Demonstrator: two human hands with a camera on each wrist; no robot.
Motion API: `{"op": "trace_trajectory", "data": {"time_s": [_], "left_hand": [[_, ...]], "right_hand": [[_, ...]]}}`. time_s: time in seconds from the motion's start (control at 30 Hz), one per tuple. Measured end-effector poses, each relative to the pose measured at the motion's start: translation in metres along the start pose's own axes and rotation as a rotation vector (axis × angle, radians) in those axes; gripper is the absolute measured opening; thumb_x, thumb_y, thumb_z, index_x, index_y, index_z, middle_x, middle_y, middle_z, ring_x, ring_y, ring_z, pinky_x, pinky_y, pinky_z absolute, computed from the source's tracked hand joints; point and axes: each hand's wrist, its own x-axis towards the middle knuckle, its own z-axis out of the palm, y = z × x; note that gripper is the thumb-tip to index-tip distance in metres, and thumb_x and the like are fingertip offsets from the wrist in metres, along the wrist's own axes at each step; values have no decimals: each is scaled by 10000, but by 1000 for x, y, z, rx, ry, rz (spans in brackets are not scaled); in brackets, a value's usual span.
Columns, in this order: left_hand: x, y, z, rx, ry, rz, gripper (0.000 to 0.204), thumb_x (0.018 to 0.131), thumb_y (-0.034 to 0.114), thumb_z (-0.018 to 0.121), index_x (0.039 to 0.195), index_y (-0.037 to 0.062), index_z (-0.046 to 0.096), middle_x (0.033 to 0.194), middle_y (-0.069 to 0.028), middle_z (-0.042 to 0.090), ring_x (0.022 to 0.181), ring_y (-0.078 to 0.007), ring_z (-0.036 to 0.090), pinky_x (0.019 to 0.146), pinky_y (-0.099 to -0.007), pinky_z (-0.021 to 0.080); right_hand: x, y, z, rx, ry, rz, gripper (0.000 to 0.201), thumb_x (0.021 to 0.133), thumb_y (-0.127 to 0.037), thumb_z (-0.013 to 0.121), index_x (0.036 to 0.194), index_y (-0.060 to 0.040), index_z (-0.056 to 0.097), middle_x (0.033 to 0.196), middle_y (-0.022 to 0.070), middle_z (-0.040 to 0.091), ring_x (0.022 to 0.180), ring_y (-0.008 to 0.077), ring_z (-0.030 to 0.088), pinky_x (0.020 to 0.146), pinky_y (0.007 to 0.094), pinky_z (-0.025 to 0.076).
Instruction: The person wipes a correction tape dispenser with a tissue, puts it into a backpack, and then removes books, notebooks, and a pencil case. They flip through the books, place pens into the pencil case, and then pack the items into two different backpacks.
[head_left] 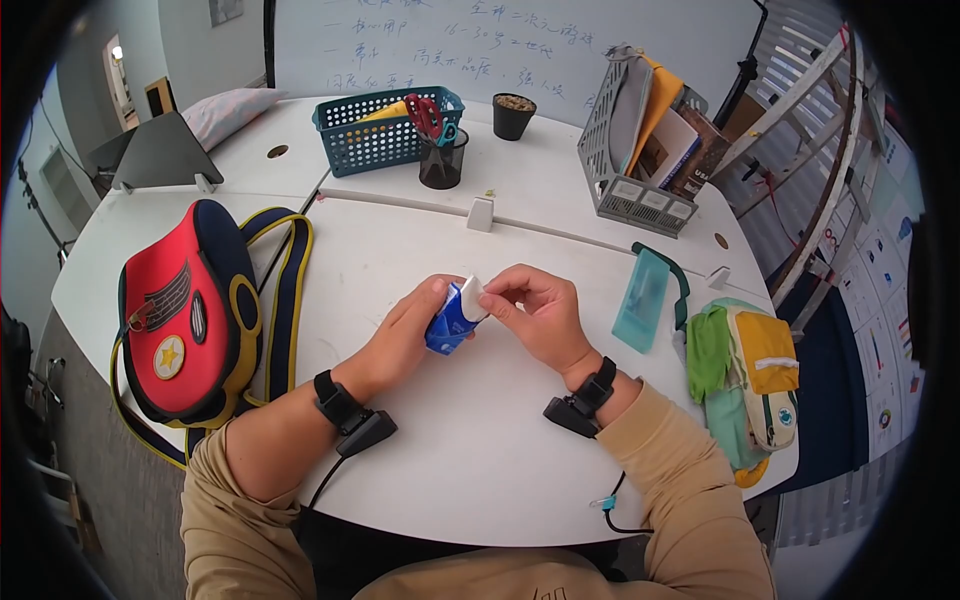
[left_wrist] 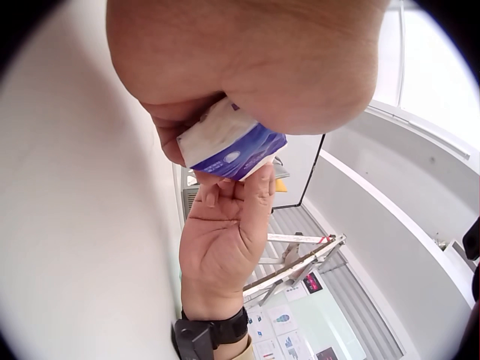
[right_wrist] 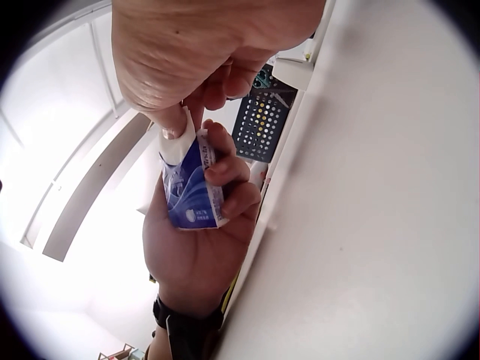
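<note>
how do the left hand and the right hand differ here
The left hand curls round the blue-and-white tissue packet; the right hand pinches the white piece at its end. The left hand's sleeve is pushed up near the elbow; the right hand's sleeve ends closer to the wrist. Both wear a black wrist camera.

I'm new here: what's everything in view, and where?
Packet: 1, blue and white, centre
Large bag: 1, red and navy, left
Basket: 1, dark teal, back
Pen cup: 1, black, before basket
Scissors: 2, red and teal, in cup
Plant pot: 1, black, back
File rack: 1, grey, back right
Case: 1, teal, centre right
Small bag: 1, green, white, yellow, right
Table: 1, white, centre
Whiteboard: 1, white, behind table
Ladder: 1, whitish, right
Left hand: 1, bare, gripping packet
Right hand: 1, bare, pinching packet's white top
Wristbands: 2, black, on wrists
Sleeves: 2, tan, front
</note>
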Motion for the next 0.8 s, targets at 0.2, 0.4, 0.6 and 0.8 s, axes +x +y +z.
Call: {"op": "trace_trajectory", "data": {"time_s": [0.2,0.4,0.6,0.8], "left_hand": [[2,-3,-1,-28,-11,18,618,1281,535,356,1585,43,574,1334,-111,709,1145,-175,713,1024,-345,572],[4,-4,-2,-22,-24,30,620,1283,532,346,1584,41,576,1341,-107,714,1138,-167,709,1026,-339,572],[2,-3,-2,-31,-24,-7,622,1285,534,337,1585,45,578,1357,-107,716,1153,-171,720,1042,-340,578],[1,-2,0,-39,-19,4,610,1277,535,380,1592,58,592,1326,-87,739,1166,-180,740,1036,-348,585]], "right_hand": [[-1,-2,2,21,38,-2,119,1073,-53,845,1146,18,784,1046,58,816,945,107,774,846,271,626],[0,-10,7,69,87,-25,104,1090,-27,812,1154,32,754,1066,74,798,965,136,791,871,286,647],[-1,-7,1,58,-15,31,77,1074,-2,824,1123,17,768,1077,54,771,994,132,748,909,298,641],[0,-4,0,-24,-46,-64,84,1050,-25,859,1101,-21,792,1084,33,761,941,99,685,837,266,580]]}}
